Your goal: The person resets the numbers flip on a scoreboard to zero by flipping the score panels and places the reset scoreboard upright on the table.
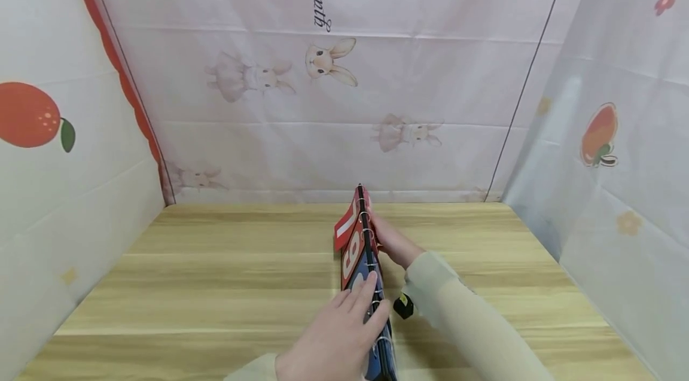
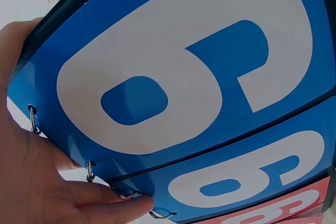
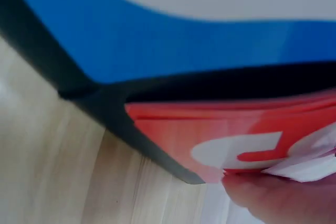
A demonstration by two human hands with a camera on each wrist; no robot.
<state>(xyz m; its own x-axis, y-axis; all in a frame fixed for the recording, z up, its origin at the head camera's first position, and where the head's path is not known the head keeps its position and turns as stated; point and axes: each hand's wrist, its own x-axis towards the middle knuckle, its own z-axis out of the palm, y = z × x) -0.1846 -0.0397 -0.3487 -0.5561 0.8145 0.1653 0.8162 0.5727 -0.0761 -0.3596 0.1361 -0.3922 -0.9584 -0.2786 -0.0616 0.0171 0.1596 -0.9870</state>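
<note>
A tabletop flip scoreboard (image 1: 370, 261) stands like a tent on the table, its ringed spine running away from me. White digits are printed on its blue cards (image 2: 220, 124) at the near end and red cards (image 3: 236, 129) at the far end. My left hand (image 1: 344, 327) rests across the near part of the spine, fingers fairly straight over the metal rings. On the right side of the far end, my right hand (image 1: 395, 243) pinches the red cards at their lower edge; most of its fingers are hidden. One red card (image 1: 347, 228) sticks out to the left.
A small black object with a yellow mark (image 1: 404, 305) is beside the right sleeve. The wood-grain table (image 1: 215, 285) reaches a printed cloth backdrop (image 1: 269, 159), with cloth walls at left and right.
</note>
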